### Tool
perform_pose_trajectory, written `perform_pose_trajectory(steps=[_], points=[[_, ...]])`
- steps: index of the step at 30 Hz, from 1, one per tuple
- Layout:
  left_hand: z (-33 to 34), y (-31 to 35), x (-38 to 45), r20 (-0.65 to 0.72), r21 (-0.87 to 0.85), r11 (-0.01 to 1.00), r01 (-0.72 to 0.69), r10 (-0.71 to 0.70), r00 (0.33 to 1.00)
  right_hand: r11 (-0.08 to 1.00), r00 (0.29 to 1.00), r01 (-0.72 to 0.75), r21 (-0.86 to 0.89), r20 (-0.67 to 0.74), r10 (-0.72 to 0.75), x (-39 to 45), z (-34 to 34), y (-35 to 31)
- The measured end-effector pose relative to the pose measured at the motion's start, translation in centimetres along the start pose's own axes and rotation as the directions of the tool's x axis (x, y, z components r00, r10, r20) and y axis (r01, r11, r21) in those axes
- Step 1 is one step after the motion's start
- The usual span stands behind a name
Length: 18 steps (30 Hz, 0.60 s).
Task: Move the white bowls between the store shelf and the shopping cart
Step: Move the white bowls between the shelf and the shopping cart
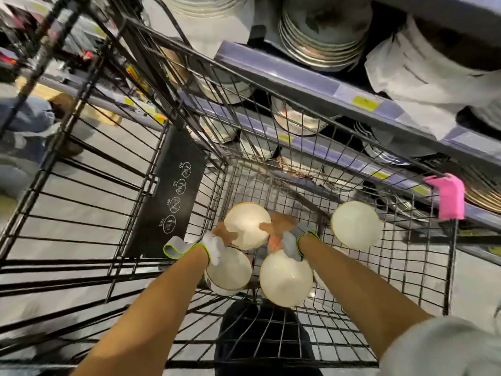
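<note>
Both my arms reach down into the wire shopping cart point(298, 185). My left hand point(223, 233) and my right hand point(279, 222) grip opposite rims of one white bowl point(246, 225) with a thin gold edge, held low inside the basket. Three more white bowls lie on the cart floor: one under my left wrist point(230, 272), one under my right wrist point(286, 279), and one apart at the right point(355, 225). The store shelf point(311, 85) runs along the cart's far right side, stacked with more bowls and plates.
The folded child seat flap point(168, 194) with pictograms stands at the cart's left. A pink clip point(447, 196) sits on the cart's right rim. Stacked metal-rimmed bowls point(322, 36) and wrapped dishes point(423, 58) fill the upper shelf. Another person's shoe point(62, 104) is on the floor, left.
</note>
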State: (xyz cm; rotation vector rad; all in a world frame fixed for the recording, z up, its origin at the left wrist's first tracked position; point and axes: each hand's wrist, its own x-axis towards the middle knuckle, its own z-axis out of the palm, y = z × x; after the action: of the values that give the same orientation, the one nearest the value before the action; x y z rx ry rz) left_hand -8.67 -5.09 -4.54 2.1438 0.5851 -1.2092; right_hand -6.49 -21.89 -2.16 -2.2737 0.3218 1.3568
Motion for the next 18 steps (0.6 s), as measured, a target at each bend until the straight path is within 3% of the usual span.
perform_pose_trajectory(steps=[6,12,16,17,18], points=[[0.0,-1.5,2.5,0.052,-0.063,0.998,0.016,-0.013,0.999,0.998,0.998,-0.062,-0.02,-0.019,0.061,1.2,1.0,-0.1],[0.2,-1.3,1.9,-0.025,0.017,0.999,-0.04,0.04,0.999,0.998,0.997,-0.051,0.031,0.051,0.05,0.3,0.4,-0.2],[-0.2,-1.3,1.7,0.051,-0.033,0.999,-0.006,0.008,0.999,0.993,0.998,-0.043,0.114,-0.042,0.049,-0.8,0.5,0.1],[-0.3,-1.2,1.4,0.072,-0.052,0.999,0.006,-0.002,0.997,0.987,0.998,-0.06,0.147,-0.013,0.063,-1.0,0.4,0.2],[-0.9,-0.6,0.0,0.074,-0.089,0.996,0.008,-0.001,0.997,0.954,0.994,-0.087,0.288,0.083,0.066,-1.5,0.3,0.4]])
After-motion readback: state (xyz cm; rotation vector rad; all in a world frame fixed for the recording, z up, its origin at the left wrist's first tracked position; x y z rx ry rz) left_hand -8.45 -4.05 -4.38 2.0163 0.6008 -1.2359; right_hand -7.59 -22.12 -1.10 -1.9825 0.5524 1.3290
